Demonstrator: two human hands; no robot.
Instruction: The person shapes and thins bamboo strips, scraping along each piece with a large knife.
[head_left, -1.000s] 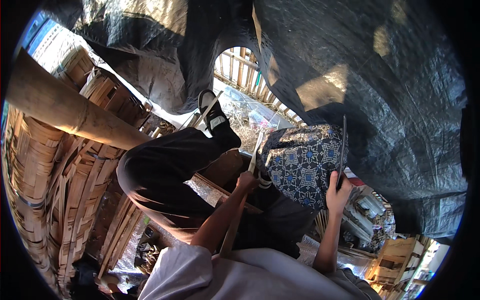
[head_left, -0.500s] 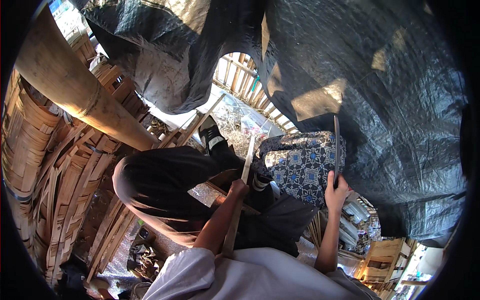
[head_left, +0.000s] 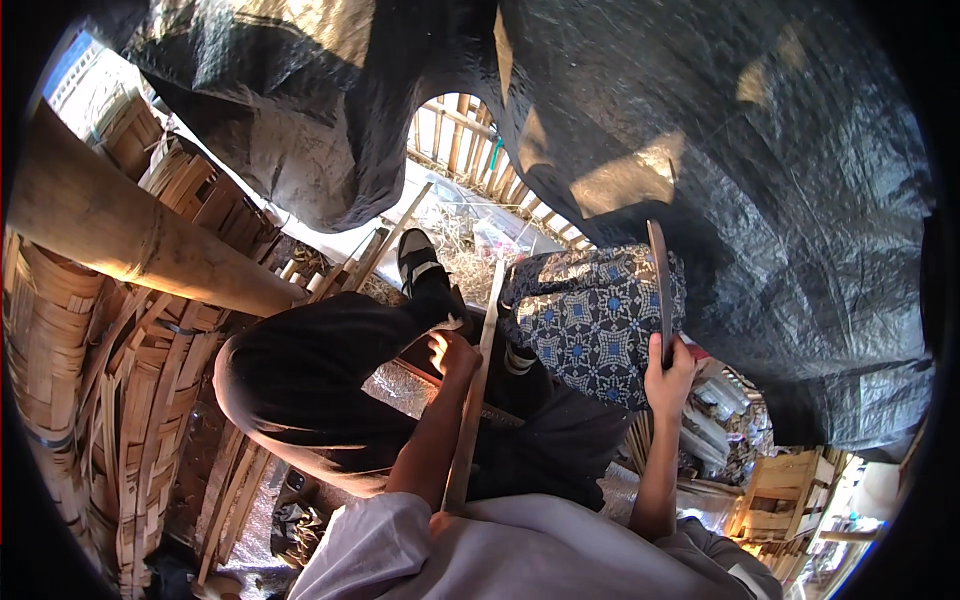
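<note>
A long, pale bamboo strip (head_left: 484, 370) slants up from my lap, its lower end against my shirt and its far end beyond my knees. My left hand (head_left: 453, 354) is just left of the strip, fingers loosely bent and apart, no longer wrapped round it. In my right hand (head_left: 669, 378) is a knife (head_left: 659, 275) with a long, slightly curved blade pointing up and away. The blade stands in front of a blue-and-white patterned cloth (head_left: 590, 330) draped over my right leg. The knife's handle is mostly hidden by my fingers.
A thick bamboo pole (head_left: 160, 240) crosses at the left, above bundles of split bamboo (head_left: 140, 400). Black plastic sheeting (head_left: 800, 200) hangs ahead and to the right. A wooden crate (head_left: 778, 490) stands at the lower right. My shoe (head_left: 418, 258) is beyond the left knee.
My left hand has let go of the bamboo strip and moved slightly up and left, beside it. The knife has tilted a little to the left in my right hand. The view has shifted slightly.
</note>
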